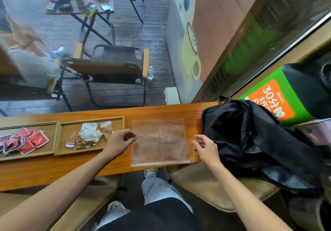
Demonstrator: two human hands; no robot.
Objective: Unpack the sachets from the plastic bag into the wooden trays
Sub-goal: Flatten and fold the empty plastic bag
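A: Working left to right from the plastic bag [160,142]. Farthest left of it?

B: A wooden tray [53,137] holding red sachets [26,141], piled loosely.

A: Next?

B: A second tray [91,152], touching the first, between it and the bag. Orange and white sachets [88,135] inside.

A: Left hand [119,141]?

B: At the bag's left edge, over the second tray's right corner. Fingers loosely curled, thumb near forefinger. Cannot tell whether it pinches the bag's edge.

A: The bag itself?

B: Clear, flat on the wooden counter [44,168], looks empty.

A: Right hand [206,147]?

B: At the bag's right edge, fingers relaxed and partly spread, holding nothing I can make out.

A: Beyond that?

B: A black backpack [250,141], just right of the bag.
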